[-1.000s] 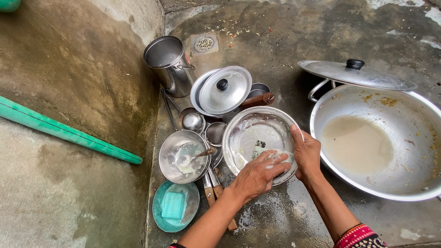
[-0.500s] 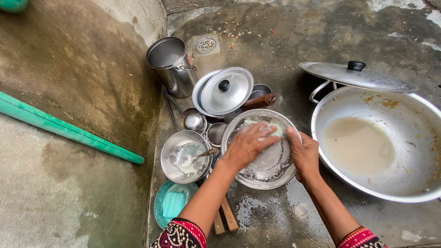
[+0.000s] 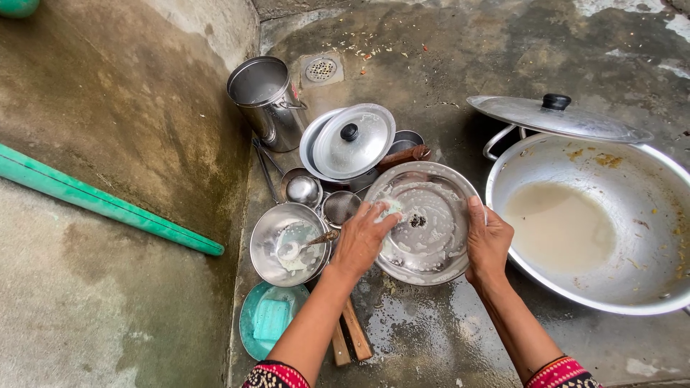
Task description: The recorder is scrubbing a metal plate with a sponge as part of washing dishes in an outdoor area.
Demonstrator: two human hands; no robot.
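Observation:
A round steel plate [image 3: 431, 215], smeared with soap suds, is tilted up off the wet concrete floor. My right hand [image 3: 487, 241] grips its right rim. My left hand [image 3: 361, 238] presses a soapy scrub pad [image 3: 390, 210] against the plate's left side, with most of the pad hidden under the fingers.
A large wok [image 3: 596, 223] with murky water and a lid [image 3: 557, 118] resting on its rim sits to the right. To the left are a steel bowl with a spoon [image 3: 287, 244], a teal soap dish [image 3: 272, 320], a ladle, a strainer, a lidded pan [image 3: 350, 147], a steel pot [image 3: 267, 100] and a floor drain [image 3: 320, 69].
My left hand has swept the pad from the plate's top across to its left side. My right hand has slid along the rim, and the plate has tilted more toward me.

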